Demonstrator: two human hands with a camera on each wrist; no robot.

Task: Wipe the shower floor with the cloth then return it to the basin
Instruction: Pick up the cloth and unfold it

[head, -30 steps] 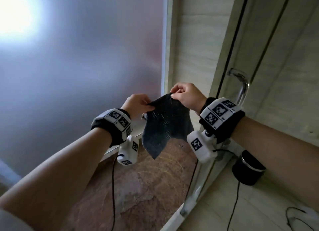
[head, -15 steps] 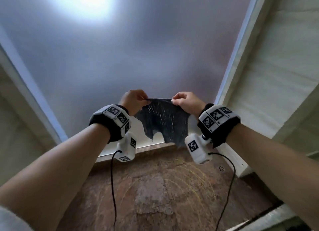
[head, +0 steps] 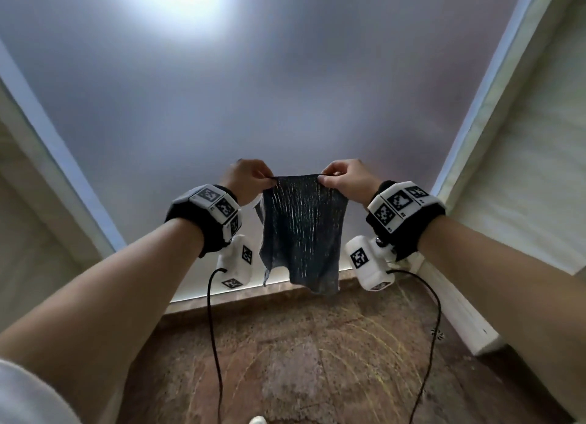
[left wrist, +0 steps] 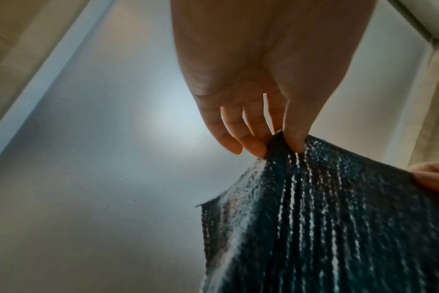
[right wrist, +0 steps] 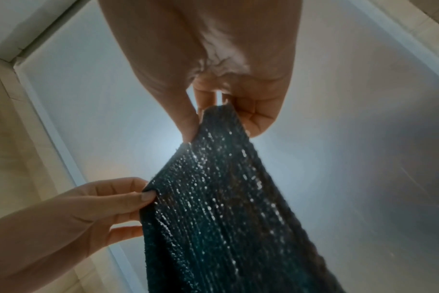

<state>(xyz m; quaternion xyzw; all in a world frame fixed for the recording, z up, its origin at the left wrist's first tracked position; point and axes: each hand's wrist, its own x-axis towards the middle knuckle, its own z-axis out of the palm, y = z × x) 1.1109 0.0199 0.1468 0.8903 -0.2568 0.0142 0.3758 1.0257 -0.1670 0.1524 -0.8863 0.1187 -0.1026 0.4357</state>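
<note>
A dark blue-grey knitted cloth (head: 301, 230) hangs in the air above the brown stone shower floor (head: 310, 354). My left hand (head: 250, 177) pinches its top left corner between thumb and fingers. My right hand (head: 344, 177) pinches the top right corner. The cloth's upper edge is stretched flat between the two hands. In the left wrist view the cloth (left wrist: 326, 218) drops from my left hand (left wrist: 278, 142). In the right wrist view the cloth (right wrist: 226, 218) hangs from my right hand (right wrist: 213, 123), and the left hand (right wrist: 128, 200) grips its other corner. The basin is out of view.
A frosted glass panel (head: 285, 90) with a bright glare fills the space ahead. Beige tiled walls stand left (head: 28, 233) and right (head: 523, 185). A white sill (head: 456, 306) runs along the right of the floor, with a small drain (head: 437, 334) near it. Black cables hang from both wrists.
The view has swung from the shower door into the stall, facing the frosted glass. Both hands have spread the cloth's top edge out; it now hangs flat instead of bunched.
</note>
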